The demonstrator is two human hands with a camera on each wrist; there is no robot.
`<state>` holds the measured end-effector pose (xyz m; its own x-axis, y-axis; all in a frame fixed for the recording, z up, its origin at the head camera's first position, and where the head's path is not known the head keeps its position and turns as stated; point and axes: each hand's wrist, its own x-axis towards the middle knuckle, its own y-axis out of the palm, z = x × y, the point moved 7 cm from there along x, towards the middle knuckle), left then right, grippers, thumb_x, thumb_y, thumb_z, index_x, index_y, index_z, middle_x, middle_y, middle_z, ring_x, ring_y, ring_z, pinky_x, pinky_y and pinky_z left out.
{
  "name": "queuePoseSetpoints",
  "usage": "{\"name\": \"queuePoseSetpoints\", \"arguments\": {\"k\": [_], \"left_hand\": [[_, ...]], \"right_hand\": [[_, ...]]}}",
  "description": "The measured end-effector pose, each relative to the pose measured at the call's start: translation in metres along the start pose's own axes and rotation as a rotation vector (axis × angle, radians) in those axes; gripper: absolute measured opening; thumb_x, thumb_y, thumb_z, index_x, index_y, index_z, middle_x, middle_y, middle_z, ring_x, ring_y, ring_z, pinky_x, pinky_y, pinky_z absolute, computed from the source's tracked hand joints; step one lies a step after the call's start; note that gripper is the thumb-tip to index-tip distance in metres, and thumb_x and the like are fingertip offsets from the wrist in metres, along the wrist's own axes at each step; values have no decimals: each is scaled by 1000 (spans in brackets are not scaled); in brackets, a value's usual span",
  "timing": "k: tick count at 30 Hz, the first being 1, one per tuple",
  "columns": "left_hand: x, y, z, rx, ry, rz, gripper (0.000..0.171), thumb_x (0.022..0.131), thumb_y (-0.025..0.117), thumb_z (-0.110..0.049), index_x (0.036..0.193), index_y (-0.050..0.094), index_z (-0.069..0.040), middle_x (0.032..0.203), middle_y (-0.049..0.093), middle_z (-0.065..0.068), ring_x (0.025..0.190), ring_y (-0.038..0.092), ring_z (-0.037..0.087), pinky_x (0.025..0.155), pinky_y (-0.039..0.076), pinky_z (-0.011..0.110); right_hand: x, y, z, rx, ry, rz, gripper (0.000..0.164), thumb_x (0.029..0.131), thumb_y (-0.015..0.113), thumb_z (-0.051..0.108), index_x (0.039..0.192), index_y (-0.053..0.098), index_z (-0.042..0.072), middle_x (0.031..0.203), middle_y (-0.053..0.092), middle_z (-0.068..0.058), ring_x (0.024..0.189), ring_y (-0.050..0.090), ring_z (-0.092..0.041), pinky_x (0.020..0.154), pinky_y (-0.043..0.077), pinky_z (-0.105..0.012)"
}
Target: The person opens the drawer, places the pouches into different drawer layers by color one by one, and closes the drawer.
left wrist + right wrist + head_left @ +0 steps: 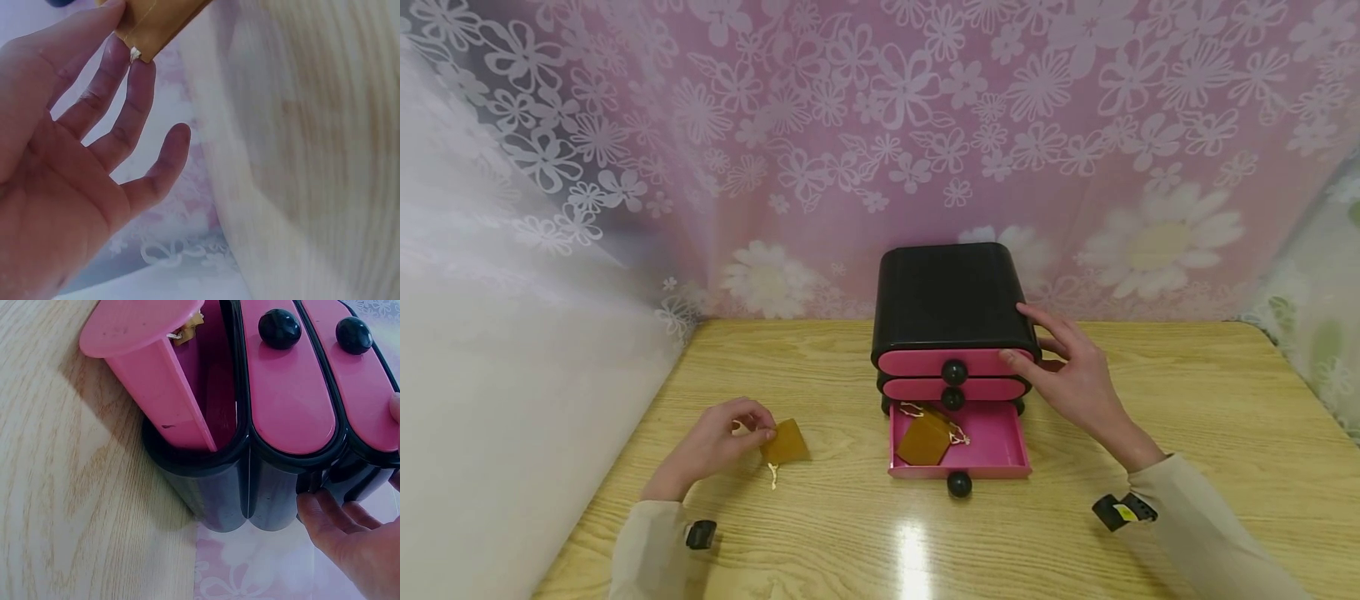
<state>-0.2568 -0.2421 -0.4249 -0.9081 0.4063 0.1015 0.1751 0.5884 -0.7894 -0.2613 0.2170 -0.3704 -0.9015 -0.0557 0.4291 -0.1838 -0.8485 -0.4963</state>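
My left hand (715, 442) pinches a small mustard-brown pouch (786, 443) between thumb and fingers, low over the table at left. A pale gold cord (773, 476) hangs from it. In the left wrist view the pouch (159, 24) sits at the fingertips, with the little finger apart from it. My right hand (1078, 379) grips the right front corner of a black drawer cabinet (951, 296), thumb on the pink top drawer front and other fingers along the side. The bottom drawer (996, 442) is pulled out, with brown pouches (925, 439) and gold cords inside its left part.
The upper two pink drawers (917, 388) are closed, each with a round black knob (954, 372). The cabinet stands on a wood-grain table (820, 533) near its back edge. A pink flowered curtain (850, 167) hangs behind, and pale cloth (512, 375) lines the left side.
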Motion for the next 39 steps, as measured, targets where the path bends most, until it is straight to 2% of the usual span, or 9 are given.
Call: {"name": "queuePoseSetpoints", "arguments": {"k": [7, 11, 13, 15, 19, 25, 29, 34, 39], "left_hand": [[7, 7, -16, -76, -6, 20, 4, 94, 75, -22, 97, 73, -21, 93, 72, -13, 86, 64, 5, 80, 49, 30], [9, 11, -23, -116, 1, 21, 7, 94, 75, -20, 99, 73, -24, 93, 73, -12, 86, 66, 5, 84, 54, 32], [10, 14, -26, -132, 11, 23, 8, 94, 75, -21, 100, 73, -25, 93, 73, -11, 87, 66, 5, 85, 55, 32], [12, 16, -28, -142, 18, 28, 7, 94, 75, -22, 100, 73, -25, 94, 74, -11, 86, 66, 5, 86, 56, 32], [14, 21, -30, -157, 32, 27, 7, 94, 75, -22, 101, 72, -25, 94, 74, -10, 86, 67, 4, 85, 56, 29], [15, 24, -38, -211, 47, 27, 7, 95, 74, -23, 102, 73, -23, 95, 74, -7, 87, 67, 7, 86, 57, 31], [14, 25, -39, -248, 21, 15, 7, 95, 74, -24, 102, 72, -24, 96, 74, -7, 88, 68, 9, 87, 56, 31], [17, 26, -44, -273, -1, -16, 6, 95, 75, -26, 100, 72, -27, 95, 73, -8, 88, 67, 11, 88, 55, 31], [22, 31, -52, -296, 20, -25, 5, 95, 74, -26, 99, 72, -26, 95, 73, -8, 87, 67, 12, 87, 56, 30]], "right_hand": [[0, 0, 0, -4, -4, -3, 69, 90, 79, 16, 152, 51, 27, 148, 52, -12, 113, 69, -41, 76, 50, -4], [0, 0, 1, 4, -18, -6, 69, 90, 80, 15, 152, 51, 26, 146, 53, -13, 112, 70, -40, 76, 51, -5], [0, 0, 1, 5, -14, -8, 69, 90, 79, 15, 151, 52, 27, 147, 53, -11, 112, 72, -32, 77, 51, -5], [0, 0, 0, 5, -5, -10, 68, 90, 79, 15, 151, 52, 28, 147, 53, -10, 110, 73, -14, 77, 52, -6], [0, 0, -2, 10, 4, -12, 68, 90, 79, 16, 151, 52, 29, 148, 53, -8, 105, 62, 14, 76, 52, -6], [0, 0, -2, -5, 3, -11, 67, 90, 79, 18, 151, 52, 30, 147, 53, -9, 108, 67, 5, 77, 52, -7], [0, 0, -1, -3, 3, -10, 68, 90, 79, 18, 151, 52, 31, 147, 54, -8, 107, 65, 9, 77, 52, -6], [-1, 0, -1, -4, -4, -9, 68, 90, 79, 17, 151, 52, 30, 146, 54, -9, 109, 70, -4, 76, 52, -7], [0, 0, -4, -9, -1, -10, 68, 90, 79, 18, 151, 52, 32, 146, 54, -9, 108, 67, 7, 76, 53, -7]]}}
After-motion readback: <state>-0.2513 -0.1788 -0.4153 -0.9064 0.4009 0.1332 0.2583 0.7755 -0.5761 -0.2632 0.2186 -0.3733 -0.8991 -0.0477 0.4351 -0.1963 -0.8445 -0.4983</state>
